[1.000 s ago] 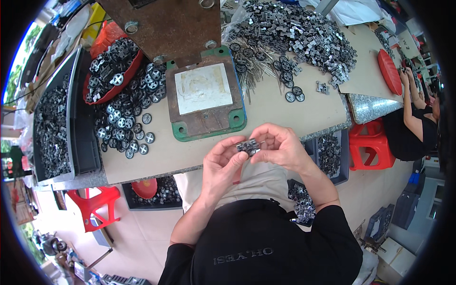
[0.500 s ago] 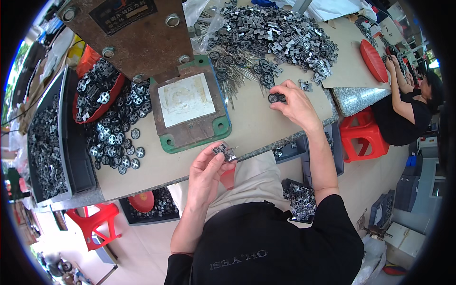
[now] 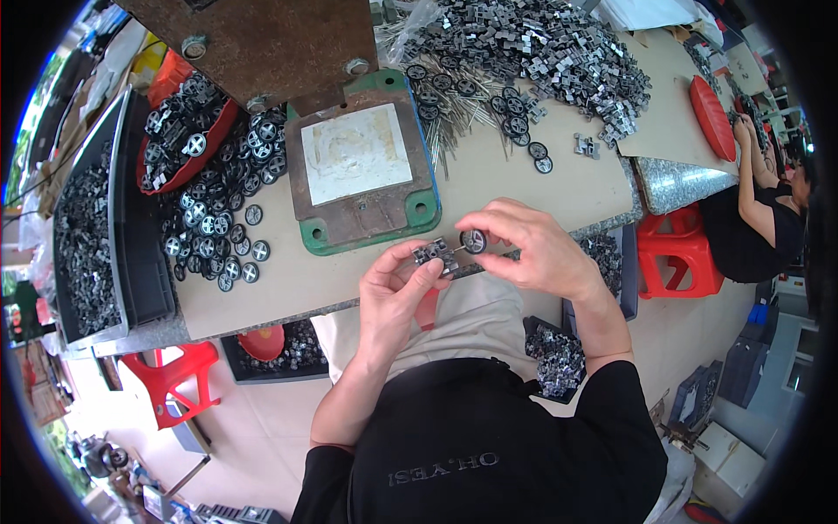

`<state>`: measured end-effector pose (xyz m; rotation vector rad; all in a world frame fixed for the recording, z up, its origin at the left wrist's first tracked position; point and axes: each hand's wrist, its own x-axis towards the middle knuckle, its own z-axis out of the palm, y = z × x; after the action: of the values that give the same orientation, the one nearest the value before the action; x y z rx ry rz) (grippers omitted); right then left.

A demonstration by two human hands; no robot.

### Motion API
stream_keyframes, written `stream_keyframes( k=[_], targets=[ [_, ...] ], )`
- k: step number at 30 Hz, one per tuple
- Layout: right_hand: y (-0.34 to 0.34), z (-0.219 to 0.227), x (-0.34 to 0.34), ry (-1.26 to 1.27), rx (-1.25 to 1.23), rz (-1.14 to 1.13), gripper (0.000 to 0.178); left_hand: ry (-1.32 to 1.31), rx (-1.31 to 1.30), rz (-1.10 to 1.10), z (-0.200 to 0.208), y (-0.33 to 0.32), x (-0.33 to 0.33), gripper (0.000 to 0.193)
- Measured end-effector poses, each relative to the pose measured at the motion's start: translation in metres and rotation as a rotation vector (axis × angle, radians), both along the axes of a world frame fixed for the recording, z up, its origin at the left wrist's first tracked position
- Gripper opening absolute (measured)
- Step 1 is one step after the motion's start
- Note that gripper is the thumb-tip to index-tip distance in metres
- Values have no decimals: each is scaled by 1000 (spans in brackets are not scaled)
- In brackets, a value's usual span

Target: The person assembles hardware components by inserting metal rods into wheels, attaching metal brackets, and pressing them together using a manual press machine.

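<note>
Above the table's near edge, my left hand [image 3: 393,293] pinches a small dark grey plastic chassis part [image 3: 432,254] between thumb and fingers. A thin metal axle [image 3: 458,249] sticks out of its right side. My right hand [image 3: 546,253] grips a black toy wheel [image 3: 473,241] with a silvery hub by its rim, at the end of that axle. Whether the axle sits inside the hub, I cannot tell. Loose wheels [image 3: 541,157] lie beyond my right hand, beside a pile of loose axles [image 3: 463,118] and a large heap of grey chassis parts [image 3: 532,57].
A rusty brown press [image 3: 262,44] with a green base [image 3: 367,229] stands ahead. Wheels [image 3: 209,223] and a red bowl [image 3: 188,175] lie left, near a black bin [image 3: 144,253]. Another person [image 3: 759,196] works at right near a red stool [image 3: 676,253].
My right hand has come left and nearer from the loose wheels, bringing a wheel to the part in my left hand. My left hand has shifted slightly right. The whole view has tilted.
</note>
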<state>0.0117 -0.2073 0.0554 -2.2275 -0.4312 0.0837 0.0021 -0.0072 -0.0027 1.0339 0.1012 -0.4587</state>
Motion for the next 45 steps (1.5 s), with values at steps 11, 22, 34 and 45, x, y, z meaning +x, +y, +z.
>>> stream_keyframes(
  k=[11, 22, 34, 45],
  targets=[
    [3, -26, 2, 210, 460, 43, 34, -32, -11, 29, 2, 1, -1, 23],
    [0, -33, 2, 236, 528, 53, 39, -29, 23, 31, 3, 2, -1, 22],
    [-4, -25, 4, 202, 423, 104, 42, -94, 50, 45, 7, 2, -2, 22],
    [-3, -25, 3, 214, 344, 123, 38, -170, 135, 45, 4, 1, -5, 23]
  ],
)
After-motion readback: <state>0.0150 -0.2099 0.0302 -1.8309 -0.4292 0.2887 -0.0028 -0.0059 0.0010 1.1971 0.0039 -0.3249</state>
